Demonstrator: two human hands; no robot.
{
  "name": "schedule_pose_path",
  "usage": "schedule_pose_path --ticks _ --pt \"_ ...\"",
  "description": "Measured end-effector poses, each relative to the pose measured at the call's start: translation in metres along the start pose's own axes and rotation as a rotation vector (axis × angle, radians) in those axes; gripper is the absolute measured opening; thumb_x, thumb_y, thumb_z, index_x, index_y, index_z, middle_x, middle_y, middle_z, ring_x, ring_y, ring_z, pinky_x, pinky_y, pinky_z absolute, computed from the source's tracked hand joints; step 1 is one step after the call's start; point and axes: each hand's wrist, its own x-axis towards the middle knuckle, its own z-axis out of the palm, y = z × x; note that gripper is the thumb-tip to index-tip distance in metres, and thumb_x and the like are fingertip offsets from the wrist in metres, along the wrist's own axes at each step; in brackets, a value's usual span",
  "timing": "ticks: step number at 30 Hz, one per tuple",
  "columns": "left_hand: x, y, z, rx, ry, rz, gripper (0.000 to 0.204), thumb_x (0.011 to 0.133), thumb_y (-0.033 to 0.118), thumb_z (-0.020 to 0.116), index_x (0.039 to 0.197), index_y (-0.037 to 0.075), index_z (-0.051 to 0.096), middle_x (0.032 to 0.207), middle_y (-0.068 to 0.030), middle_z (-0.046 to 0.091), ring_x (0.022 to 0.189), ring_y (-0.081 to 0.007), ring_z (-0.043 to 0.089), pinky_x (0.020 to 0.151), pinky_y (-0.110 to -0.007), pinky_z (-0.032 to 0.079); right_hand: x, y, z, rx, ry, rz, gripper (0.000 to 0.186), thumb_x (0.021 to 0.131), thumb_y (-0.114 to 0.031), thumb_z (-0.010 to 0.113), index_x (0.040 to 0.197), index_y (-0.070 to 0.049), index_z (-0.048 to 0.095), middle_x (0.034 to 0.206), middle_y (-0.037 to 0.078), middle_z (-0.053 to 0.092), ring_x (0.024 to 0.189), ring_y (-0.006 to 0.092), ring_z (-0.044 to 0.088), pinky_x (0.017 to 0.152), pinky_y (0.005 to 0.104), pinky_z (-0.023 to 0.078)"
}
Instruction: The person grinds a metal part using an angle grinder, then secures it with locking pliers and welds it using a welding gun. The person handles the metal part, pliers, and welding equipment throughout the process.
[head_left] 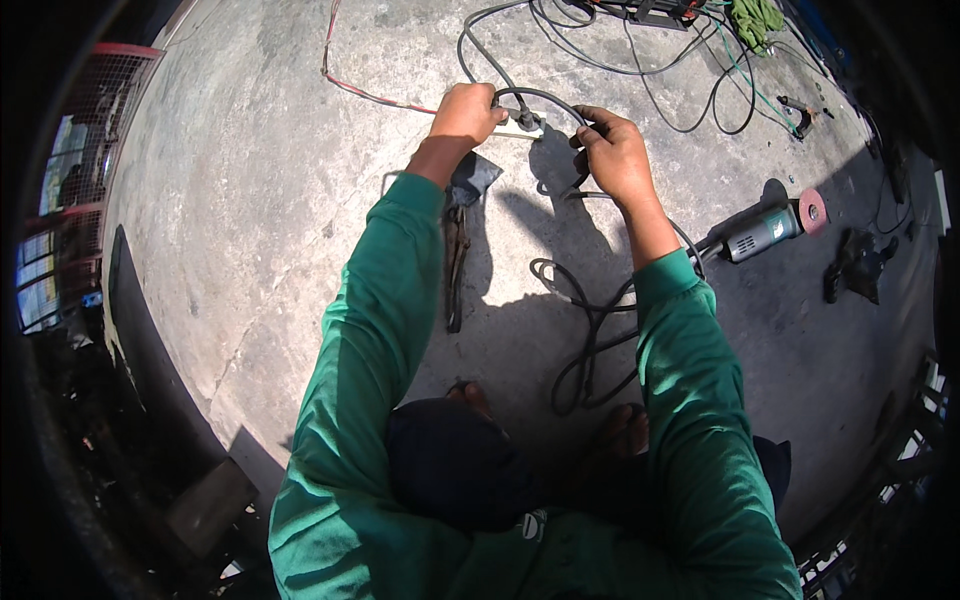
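My left hand (464,114) is closed on a black cable beside a white power strip (534,132) with a dark plug (527,119) in it. My right hand (615,160) pinches the same arched black cable (548,96) to the right of the strip. Below my left hand lie a dark crumpled piece (473,180) and a long dark metal tool (457,270). A loop of black cable (590,340) lies between my forearms. An angle grinder (758,235) with a pink disc (813,211) rests on the concrete right of my right wrist.
Tangled cables (675,70), a dark frame (650,10), green cloth (755,20) and small tools (798,118) lie at the top right. A dark bundle (860,265) sits at the right. A red mesh barrier (105,110) runs along the left edge. My feet (620,430) are below.
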Motion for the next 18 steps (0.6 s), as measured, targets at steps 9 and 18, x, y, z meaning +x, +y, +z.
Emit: schedule_pose_path --ticks 9,18 --pt "-0.007 0.006 0.013 -0.006 0.038 -0.010 0.031 0.088 0.027 0.082 0.099 -0.001 0.074 0.094 -0.0264 0.075 0.096 -0.0454 0.073 0.088 -0.053 0.057 -0.012 0.026 -0.001 -0.126 -0.029 0.047 0.044 0.104 -0.017 0.067 0.143 0.004 0.063 0.102 0.016 0.078 0.080 0.0200 0.073 0.075 0.0347 0.058" --pt "-0.097 -0.008 -0.036 -0.373 0.270 -0.211 0.054 0.084 0.035 0.090 0.119 0.002 0.065 0.071 -0.0037 0.056 0.063 -0.0176 0.056 0.064 -0.035 0.051 -0.004 -0.007 -0.169 -0.340 -0.370 0.336 0.060 0.102 -0.048 0.069 0.135 0.003 0.065 0.112 0.016 0.074 0.085 0.0257 0.075 0.068 0.0409 0.063"
